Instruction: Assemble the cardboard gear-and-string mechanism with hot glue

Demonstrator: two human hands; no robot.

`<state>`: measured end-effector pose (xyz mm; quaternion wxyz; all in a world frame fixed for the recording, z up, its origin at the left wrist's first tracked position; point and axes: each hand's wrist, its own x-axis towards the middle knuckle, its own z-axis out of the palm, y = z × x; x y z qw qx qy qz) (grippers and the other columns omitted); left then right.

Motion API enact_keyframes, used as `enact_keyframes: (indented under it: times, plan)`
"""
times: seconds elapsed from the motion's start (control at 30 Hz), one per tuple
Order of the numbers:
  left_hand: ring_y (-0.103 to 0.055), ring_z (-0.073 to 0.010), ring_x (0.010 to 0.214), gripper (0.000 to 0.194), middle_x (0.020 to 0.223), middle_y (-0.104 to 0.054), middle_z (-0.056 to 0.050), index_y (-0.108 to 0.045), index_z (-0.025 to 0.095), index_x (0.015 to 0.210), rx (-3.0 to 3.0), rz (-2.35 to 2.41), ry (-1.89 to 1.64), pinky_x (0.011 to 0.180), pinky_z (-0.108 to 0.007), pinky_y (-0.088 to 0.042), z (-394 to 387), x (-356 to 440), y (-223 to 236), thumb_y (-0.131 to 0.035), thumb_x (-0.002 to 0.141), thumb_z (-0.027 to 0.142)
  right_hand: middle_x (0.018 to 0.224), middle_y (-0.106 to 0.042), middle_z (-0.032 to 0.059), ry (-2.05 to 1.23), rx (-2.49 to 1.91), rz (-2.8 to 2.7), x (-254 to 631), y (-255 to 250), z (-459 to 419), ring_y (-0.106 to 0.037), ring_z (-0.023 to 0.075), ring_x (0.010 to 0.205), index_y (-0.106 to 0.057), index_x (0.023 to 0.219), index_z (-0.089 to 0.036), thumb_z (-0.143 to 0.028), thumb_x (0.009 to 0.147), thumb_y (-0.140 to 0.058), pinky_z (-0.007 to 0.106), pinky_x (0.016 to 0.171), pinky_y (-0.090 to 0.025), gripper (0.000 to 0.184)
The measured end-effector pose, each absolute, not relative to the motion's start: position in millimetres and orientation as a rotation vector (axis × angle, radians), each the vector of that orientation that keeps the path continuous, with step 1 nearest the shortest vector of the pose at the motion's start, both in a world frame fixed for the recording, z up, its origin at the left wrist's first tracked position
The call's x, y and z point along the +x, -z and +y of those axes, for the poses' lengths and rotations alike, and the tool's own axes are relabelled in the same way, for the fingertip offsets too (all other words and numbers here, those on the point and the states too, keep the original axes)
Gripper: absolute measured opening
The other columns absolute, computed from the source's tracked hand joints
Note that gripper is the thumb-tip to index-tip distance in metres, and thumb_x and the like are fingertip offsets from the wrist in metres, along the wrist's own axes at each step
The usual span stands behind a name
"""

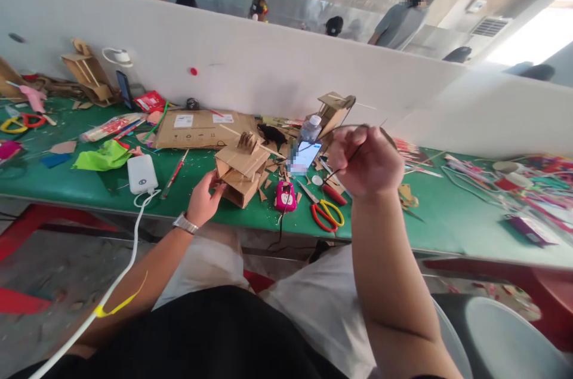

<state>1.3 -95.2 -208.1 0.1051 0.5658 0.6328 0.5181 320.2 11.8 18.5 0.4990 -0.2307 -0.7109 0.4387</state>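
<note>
My left hand [206, 197] grips the lower left corner of a cardboard model [244, 167], its thumb and fingers closed on the edge. The model is box-shaped, with stacked layers, a ridged cardboard piece on top and a thin wooden stick through it. Raised over the table to the right is my right hand [369, 158], fingers curled in a pinch around a thin dark cord [344, 127]. The cord's far end is hard to make out. Below and left of that hand lie scissors [329, 215] with red and yellow handles and a small pink case [285, 196].
A water bottle [310, 128] and a lit phone [305, 155] stand behind the scissors. Cardboard scraps litter the green table [376, 224]. At the left are a white power bank [142, 173] and a flat carton [201, 129]. A white partition [268, 62] runs behind.
</note>
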Motion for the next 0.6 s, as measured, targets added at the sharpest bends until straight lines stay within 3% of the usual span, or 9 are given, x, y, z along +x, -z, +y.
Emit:
enact_keyframes:
  times: [0.07, 0.2, 0.3, 0.43, 0.6]
  plan:
    - [-0.079, -0.0318, 0.109, 0.035, 0.12, -0.08, -0.016, -0.063, 0.02, 0.13, 1.651, 1.898, -1.515, 0.099, -0.046, -0.063, -95, -2, 210, -0.058, 0.102, 0.039, 0.109, -0.076, 0.0026, -0.977, -0.554, -1.712, 321, -35, 16, -0.048, 0.0028, 0.051, -0.051, 0.072, -0.022, -0.062, 0.103, -0.039, 0.03, 0.047, -0.034, 0.052]
    - [-0.076, -0.035, 0.116, 0.03, 0.121, -0.08, -0.016, -0.068, 0.018, 0.122, 1.627, 1.965, -1.528, 0.101, -0.047, -0.06, -91, -13, 215, -0.059, 0.095, 0.029, 0.115, -0.077, -0.0068, -0.847, -0.467, -1.628, 344, -46, 17, -0.032, -0.0078, 0.048, -0.052, 0.063, -0.014, -0.047, 0.107, -0.011, 0.039, 0.051, -0.019, 0.069]
    - [-0.074, -0.0362, 0.119, 0.028, 0.121, -0.08, -0.017, -0.072, 0.018, 0.114, 1.623, 1.963, -1.519, 0.103, -0.048, -0.058, -87, -21, 219, -0.063, 0.091, 0.029, 0.117, -0.078, -0.0073, -0.875, -0.388, -1.547, 365, -46, 9, -0.028, -0.0049, 0.046, -0.064, 0.068, -0.022, -0.058, 0.105, -0.03, 0.04, 0.05, -0.016, 0.062]
    - [-0.075, -0.0361, 0.114, 0.026, 0.113, -0.08, -0.017, -0.072, 0.016, 0.106, 1.593, 1.933, -1.512, 0.102, -0.049, -0.057, -80, -21, 222, -0.064, 0.087, 0.032, 0.129, -0.075, -0.0023, -1.124, -0.344, -1.393, 371, -49, -12, -0.035, 0.0073, 0.05, -0.074, 0.077, -0.034, -0.06, 0.094, -0.068, 0.033, 0.044, -0.023, 0.031]
    - [-0.073, -0.0308, 0.104, 0.027, 0.106, -0.076, -0.013, -0.066, 0.018, 0.111, 1.501, 1.864, -1.575, 0.094, -0.044, -0.058, -81, -12, 218, -0.063, 0.089, 0.033, 0.123, -0.074, -0.0056, -1.342, -0.116, -1.424, 358, -47, -32, -0.038, 0.0089, 0.048, -0.074, 0.086, -0.035, -0.046, 0.103, -0.063, 0.028, 0.039, -0.03, 0.024]
